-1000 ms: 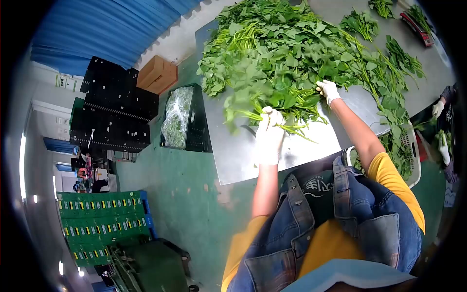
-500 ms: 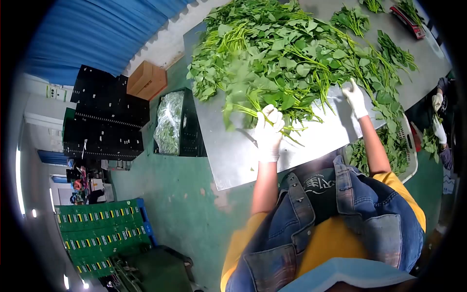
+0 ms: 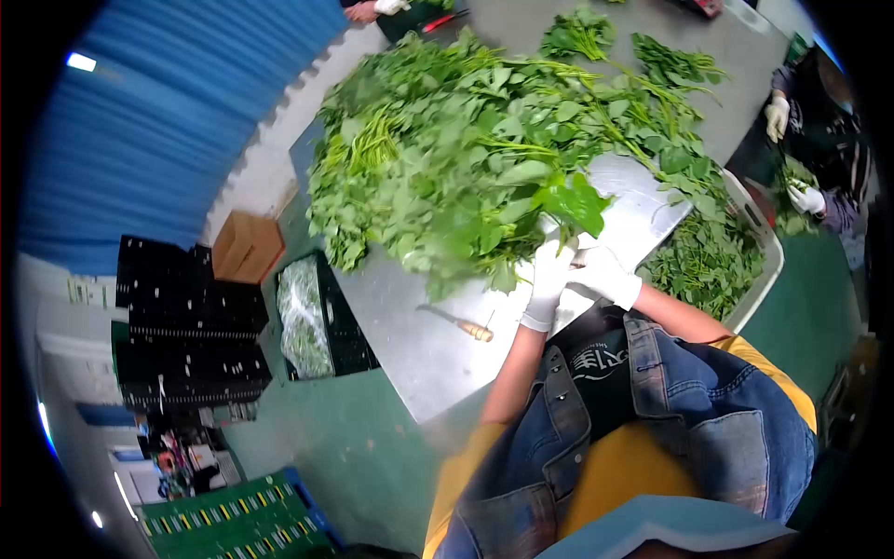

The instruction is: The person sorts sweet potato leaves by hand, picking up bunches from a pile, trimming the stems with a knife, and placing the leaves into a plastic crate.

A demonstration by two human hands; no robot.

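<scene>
Both my hands wear white gloves and meet at the near edge of the metal table (image 3: 410,363). My left hand (image 3: 551,270) is closed round the stems of a small bunch of greens (image 3: 573,205), whose leaves point away from me. Against it, my right hand (image 3: 601,270) has its fingers pressed in at the stem ends; what they pinch is too small to make out. A large heap of leafy greens (image 3: 447,140) lies just beyond. Left of my hands, a wooden-handled knife (image 3: 475,330) rests on the metal.
A white crate of greens (image 3: 771,265) stands at the table's right. Separate bunches (image 3: 577,35) lie at the back. One person (image 3: 838,121) works at the right; another's gloved hand (image 3: 391,6) shows at the top. A black crate (image 3: 349,321) sits on the floor at left.
My right hand has come left and down to meet my left hand. The bunch in my left hand now points leaves away. The knife has come into sight, and the view has shifted.
</scene>
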